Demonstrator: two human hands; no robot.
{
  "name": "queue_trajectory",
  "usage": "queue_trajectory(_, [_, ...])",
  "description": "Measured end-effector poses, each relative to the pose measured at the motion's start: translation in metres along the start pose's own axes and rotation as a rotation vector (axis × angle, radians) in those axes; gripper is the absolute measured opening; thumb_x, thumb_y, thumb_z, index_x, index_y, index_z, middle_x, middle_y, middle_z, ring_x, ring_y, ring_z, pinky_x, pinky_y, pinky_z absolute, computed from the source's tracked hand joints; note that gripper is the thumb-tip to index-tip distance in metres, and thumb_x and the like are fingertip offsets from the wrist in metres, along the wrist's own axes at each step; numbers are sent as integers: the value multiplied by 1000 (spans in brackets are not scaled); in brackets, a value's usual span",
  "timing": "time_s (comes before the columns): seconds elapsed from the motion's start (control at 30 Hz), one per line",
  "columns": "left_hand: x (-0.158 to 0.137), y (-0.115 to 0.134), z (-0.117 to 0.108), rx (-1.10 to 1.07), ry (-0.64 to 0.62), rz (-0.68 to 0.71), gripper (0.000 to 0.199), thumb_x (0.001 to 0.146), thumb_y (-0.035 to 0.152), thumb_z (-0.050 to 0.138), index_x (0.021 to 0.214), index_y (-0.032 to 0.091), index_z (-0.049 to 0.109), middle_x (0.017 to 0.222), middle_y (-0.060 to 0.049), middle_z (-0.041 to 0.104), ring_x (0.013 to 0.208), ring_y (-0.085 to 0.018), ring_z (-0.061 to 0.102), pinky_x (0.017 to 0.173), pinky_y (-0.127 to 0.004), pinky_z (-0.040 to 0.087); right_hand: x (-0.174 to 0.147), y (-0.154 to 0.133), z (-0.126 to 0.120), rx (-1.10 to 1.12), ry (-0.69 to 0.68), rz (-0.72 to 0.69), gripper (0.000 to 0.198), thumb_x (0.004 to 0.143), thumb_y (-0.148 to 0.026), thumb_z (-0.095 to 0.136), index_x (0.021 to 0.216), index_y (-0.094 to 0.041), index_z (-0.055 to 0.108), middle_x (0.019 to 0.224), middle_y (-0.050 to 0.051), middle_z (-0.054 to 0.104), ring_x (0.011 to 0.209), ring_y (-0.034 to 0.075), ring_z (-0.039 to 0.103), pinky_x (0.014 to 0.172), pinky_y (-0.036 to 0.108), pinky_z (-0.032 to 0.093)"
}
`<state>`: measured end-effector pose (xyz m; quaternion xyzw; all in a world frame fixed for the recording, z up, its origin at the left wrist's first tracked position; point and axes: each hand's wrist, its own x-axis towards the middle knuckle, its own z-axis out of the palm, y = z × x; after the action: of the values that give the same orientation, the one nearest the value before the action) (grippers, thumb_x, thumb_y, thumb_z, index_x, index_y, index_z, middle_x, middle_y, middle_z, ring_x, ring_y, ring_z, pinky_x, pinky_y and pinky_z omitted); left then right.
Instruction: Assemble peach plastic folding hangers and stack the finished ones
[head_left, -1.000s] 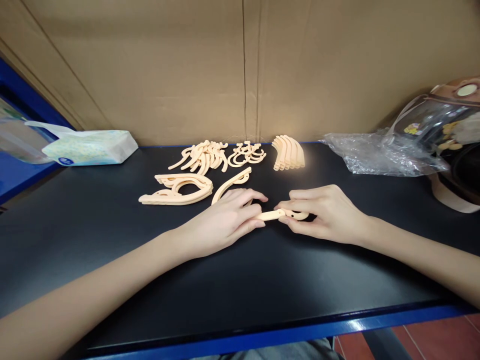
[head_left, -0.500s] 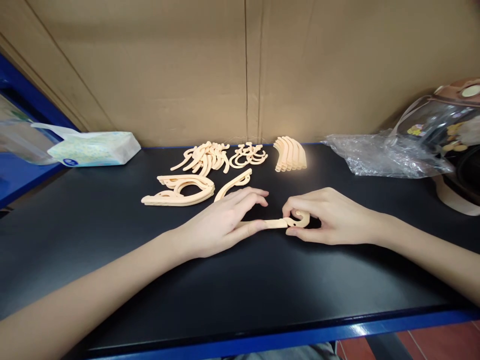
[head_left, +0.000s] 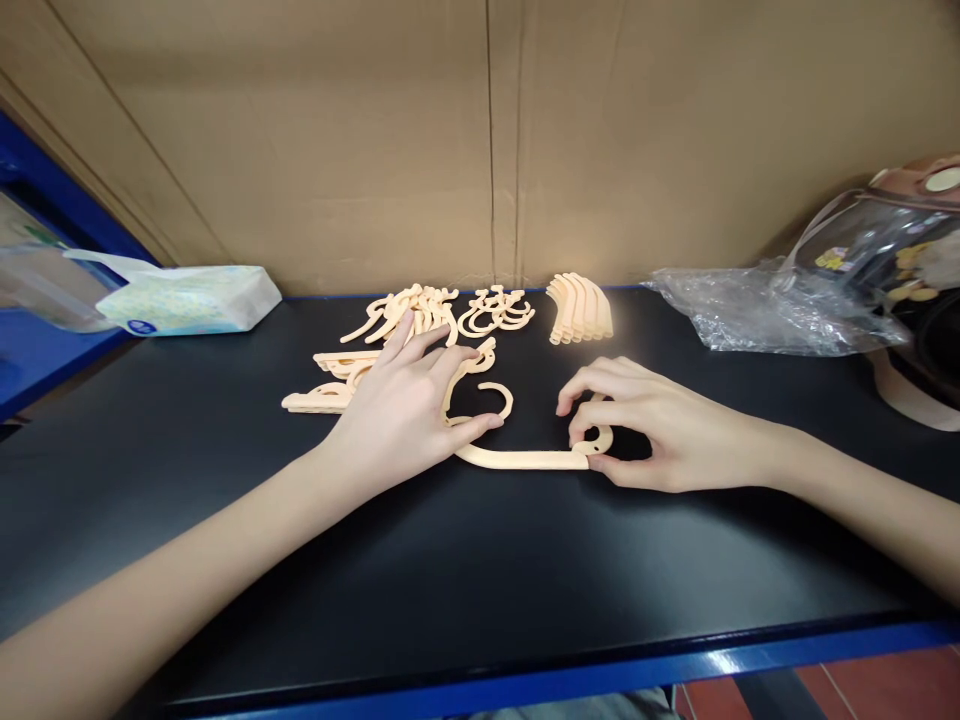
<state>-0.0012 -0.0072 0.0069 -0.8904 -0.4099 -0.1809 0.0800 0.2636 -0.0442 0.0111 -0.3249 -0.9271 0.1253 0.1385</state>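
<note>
A cream plastic hanger arm (head_left: 525, 460) lies in front of me with its curved end under my left hand. My left hand (head_left: 405, 390) is spread, palm down, over this end and the hook. Its thumb is by a curved hanger hook (head_left: 508, 402); whether it touches is unclear. My right hand (head_left: 652, 425) has its thumb and fingers around the notched end (head_left: 598, 440) of the arm. Behind my left hand, another hanger arm (head_left: 484, 360) shows in part; whether it joins the front arm is hidden. Folded hangers (head_left: 319, 400) are stacked to the left, partly covered.
Along the back lie a pile of curved arms (head_left: 409, 305), several loose hooks (head_left: 499, 310) and a row of arms (head_left: 581, 308). A tissue pack (head_left: 195, 300) is at left. A crumpled clear bag (head_left: 780, 310) and a transparent backpack (head_left: 855, 250) are at right.
My left hand has moved left and up, its fingers spreading and uncovering the hook and front arm. The arm's notched end has shifted slightly; my right hand stays around it, fingers somewhat more raised.
</note>
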Motion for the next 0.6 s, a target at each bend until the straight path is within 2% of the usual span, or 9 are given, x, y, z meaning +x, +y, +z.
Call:
queue_trajectory(0.3, [1, -1, 6, 41, 17, 34, 53, 82, 50, 64, 114, 8, 62, 110, -15, 68, 126, -32, 48, 116, -56, 19, 0, 2, 0, 84, -54, -40, 13, 89, -24, 57, 93, -25, 69, 126, 6, 52, 121, 20, 44, 102, 39, 33])
queue_trajectory(0.4, [0, -2, 6, 35, 32, 42, 47, 83, 47, 65, 109, 8, 64, 108, -13, 69, 123, -31, 51, 116, -58, 18, 0, 2, 1, 114, -67, -46, 14, 89, -25, 57, 96, -26, 69, 127, 5, 52, 120, 19, 45, 102, 37, 34])
queue_trajectory(0.6, [2, -4, 7, -5, 25, 61, 35, 83, 43, 65, 103, 15, 69, 99, -7, 73, 121, -30, 52, 116, -61, 14, 1, -6, 1, 229, -96, -27, 22, 87, -11, 52, 98, -22, 68, 128, 6, 53, 115, 14, 52, 97, 28, 41])
